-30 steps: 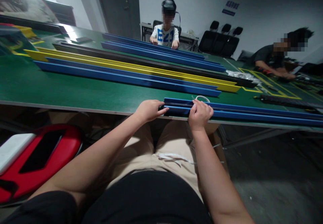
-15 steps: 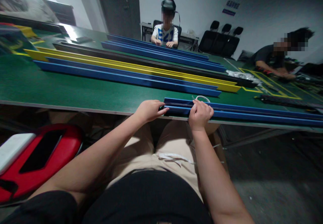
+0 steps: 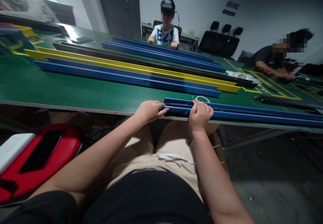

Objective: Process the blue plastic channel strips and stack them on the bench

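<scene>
A long blue channel strip lies along the near edge of the green table, running off to the right. At its left end my left hand closes thumb and fingers on the tip of the strip. My right hand is wrapped over the same strip a little further right, fingers curled. Just beyond the right fingers a thin white loop, like a cord or tube, sticks up; its lower part is hidden by the hand. Whether the right fingers also grip the loop I cannot tell.
Across the green table lie another blue strip, a yellow strip, a black strip and further blue strips. Co-workers sit opposite and at right. A red stool holding a white box stands at lower left.
My hands and the near blue strip stay in place. The co-worker opposite has spread both hands apart, and the farthest blue strip has shifted slightly right.
</scene>
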